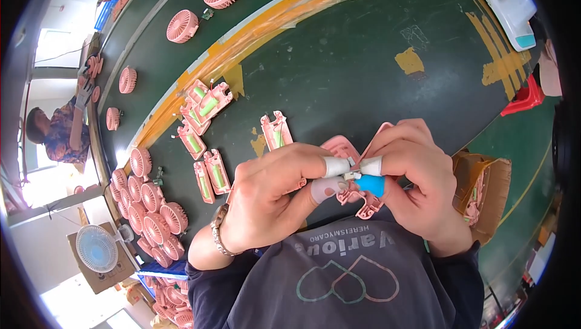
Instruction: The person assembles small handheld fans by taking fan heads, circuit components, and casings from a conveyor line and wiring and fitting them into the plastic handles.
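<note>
My left hand (pixel 272 193) and my right hand (pixel 414 174) meet over a pink plastic fan housing (pixel 351 193), both pinching it between thumb and fingers. White and blue rubber finger cots cover several fingertips. The housing is held just above the dark green workbench (pixel 363 69), close to my chest. A metal watch band sits on my left wrist. Most of the housing is hidden by my fingers.
Several pink housing halves with green cells (pixel 203 108) lie left of my hands. Pink round fan heads (pixel 151 208) crowd the left belt edge; more (pixel 182 26) ride the far belt. A cardboard box (pixel 487 190) stands at right. A seated co-worker (pixel 60 129) works far left.
</note>
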The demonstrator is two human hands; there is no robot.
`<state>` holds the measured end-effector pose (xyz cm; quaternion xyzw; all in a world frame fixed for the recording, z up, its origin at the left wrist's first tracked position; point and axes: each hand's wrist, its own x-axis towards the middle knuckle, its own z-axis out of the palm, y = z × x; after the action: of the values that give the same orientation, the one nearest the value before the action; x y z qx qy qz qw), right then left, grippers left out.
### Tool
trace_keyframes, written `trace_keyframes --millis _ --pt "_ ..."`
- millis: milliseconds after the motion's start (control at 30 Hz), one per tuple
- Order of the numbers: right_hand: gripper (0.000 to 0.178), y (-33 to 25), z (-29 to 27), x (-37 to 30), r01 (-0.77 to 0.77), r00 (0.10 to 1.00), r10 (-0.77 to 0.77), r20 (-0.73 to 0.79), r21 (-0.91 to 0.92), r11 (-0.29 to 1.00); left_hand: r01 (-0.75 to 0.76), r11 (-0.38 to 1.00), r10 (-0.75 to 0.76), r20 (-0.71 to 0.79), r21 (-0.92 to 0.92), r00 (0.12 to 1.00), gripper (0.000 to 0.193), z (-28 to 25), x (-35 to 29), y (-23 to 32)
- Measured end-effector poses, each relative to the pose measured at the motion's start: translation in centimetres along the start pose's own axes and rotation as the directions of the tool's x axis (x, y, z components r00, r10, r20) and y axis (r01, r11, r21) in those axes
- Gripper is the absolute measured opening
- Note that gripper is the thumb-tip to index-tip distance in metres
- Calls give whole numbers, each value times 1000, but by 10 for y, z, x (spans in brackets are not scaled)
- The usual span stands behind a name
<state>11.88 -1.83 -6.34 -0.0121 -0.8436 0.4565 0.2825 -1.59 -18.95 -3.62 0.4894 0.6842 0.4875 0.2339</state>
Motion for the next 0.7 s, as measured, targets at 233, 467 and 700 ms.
trace_keyframes --millis 233,467,700 --pt "13 7 1 2 -152 980 120 156 217 964 -126 986 111 137 109 984 16 -13 3 1" --pt "14 18 6 9 -281 953 214 214 365 888 -134 980 102 209 146 973 12 -22 21 4" --pt "31 75 31 73 -121 912 184 -368 186 975 -51 953 35 60 299 998 9 -56 115 -43"
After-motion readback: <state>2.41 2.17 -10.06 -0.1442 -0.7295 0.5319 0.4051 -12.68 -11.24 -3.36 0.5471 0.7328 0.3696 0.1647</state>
